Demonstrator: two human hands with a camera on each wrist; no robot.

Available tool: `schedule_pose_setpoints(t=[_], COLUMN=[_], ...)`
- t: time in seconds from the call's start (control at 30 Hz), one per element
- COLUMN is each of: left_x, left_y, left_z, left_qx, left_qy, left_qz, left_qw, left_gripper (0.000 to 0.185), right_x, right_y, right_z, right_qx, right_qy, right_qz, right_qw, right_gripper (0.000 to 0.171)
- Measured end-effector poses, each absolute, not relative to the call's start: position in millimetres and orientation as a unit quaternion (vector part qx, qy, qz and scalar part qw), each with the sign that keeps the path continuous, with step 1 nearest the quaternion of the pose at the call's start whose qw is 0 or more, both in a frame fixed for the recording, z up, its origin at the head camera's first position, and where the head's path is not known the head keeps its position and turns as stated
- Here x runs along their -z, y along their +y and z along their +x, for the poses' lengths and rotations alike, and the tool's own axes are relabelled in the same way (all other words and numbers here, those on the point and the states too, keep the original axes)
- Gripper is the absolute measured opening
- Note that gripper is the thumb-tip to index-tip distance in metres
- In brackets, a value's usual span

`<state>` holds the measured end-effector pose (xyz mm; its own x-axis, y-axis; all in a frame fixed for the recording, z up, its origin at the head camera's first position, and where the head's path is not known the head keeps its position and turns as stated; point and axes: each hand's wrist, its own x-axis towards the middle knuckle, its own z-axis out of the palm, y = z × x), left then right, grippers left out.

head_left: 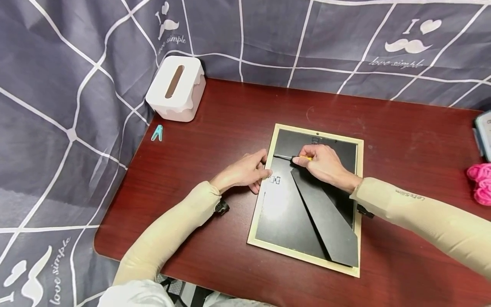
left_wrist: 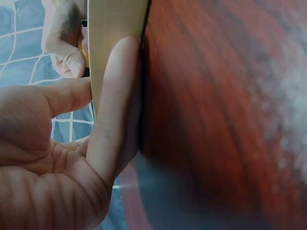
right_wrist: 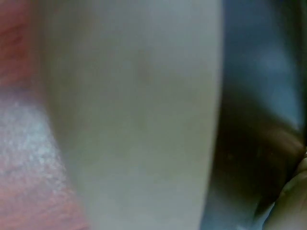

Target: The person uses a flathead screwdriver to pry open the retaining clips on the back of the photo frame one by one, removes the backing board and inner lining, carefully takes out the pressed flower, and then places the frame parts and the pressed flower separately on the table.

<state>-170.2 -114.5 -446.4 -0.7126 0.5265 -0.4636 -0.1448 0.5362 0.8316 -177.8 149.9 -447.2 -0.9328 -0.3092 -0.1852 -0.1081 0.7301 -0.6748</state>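
Observation:
A picture frame (head_left: 360,164) with a pale wooden border lies back side up, its black backing board (head_left: 284,226) showing. My left hand (head_left: 247,170) holds the frame's left side, and in the left wrist view the thumb and a finger (left_wrist: 117,91) lie on either side of the pale border (left_wrist: 115,24). Over the upper part of the backing, my right hand (head_left: 324,164) grips a screwdriver (head_left: 284,157) with a yellow and black handle. Its tip points left at the border's inner edge. The black stand flap (head_left: 330,221) slants below the right hand, its top end near the fingers.
On the reddish-brown table (head_left: 230,111), a white tissue box (head_left: 180,87) stands at the back left beside a teal clip (head_left: 157,133). Pink items (head_left: 481,183) and a pale blue-edged object (head_left: 484,134) sit at the far right. Grey checked cloth (head_left: 276,38) hangs behind.

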Motion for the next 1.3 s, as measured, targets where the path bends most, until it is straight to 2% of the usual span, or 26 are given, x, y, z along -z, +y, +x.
schedule_pose_setpoints(t=[0.6,0.7,0.87,0.93,1.0,1.1,1.23,1.3], left_x=[435.8,432.1,421.5,419.7,421.9,440.2,479.1,483.7], left_y=[-102.0,-98.7,-80.7,-69.2,-57.3,-43.6,-33.1,-31.3], left_z=[-180.9,-189.5,-215.6,-228.3,-241.7,-265.9,-296.0,-299.3], left_qx=[-0.467,-0.445,-0.321,-0.266,-0.233,-0.212,-0.197,-0.192], left_qy=[0.794,0.822,0.915,0.935,0.939,0.935,0.938,0.943], left_qz=[0.137,0.129,0.180,0.204,0.223,0.246,0.248,0.239], left_qw=[0.365,0.331,0.164,0.118,0.117,0.143,0.140,0.127], left_gripper=[0.020,0.021,0.022,0.029,0.037,0.043,0.027,0.017], right_x=[430.1,428.5,418.1,416.9,415.9,415.4,414.0,412.2], right_y=[171.7,182.9,198.3,202.5,204.1,204.1,204.2,205.2], right_z=[-173.6,-167.8,-149.8,-142.5,-135.7,-127.5,-119.4,-116.1], right_qx=[0.317,0.331,0.355,0.367,0.378,0.397,0.412,0.417], right_qy=[0.929,0.926,0.919,0.914,0.910,0.902,0.894,0.890], right_qz=[-0.130,-0.127,-0.089,-0.070,-0.059,-0.050,-0.034,-0.024], right_qw=[0.141,0.131,0.147,0.156,0.161,0.164,0.172,0.181], right_gripper=[0.028,0.028,0.025,0.024,0.022,0.019,0.017,0.017])
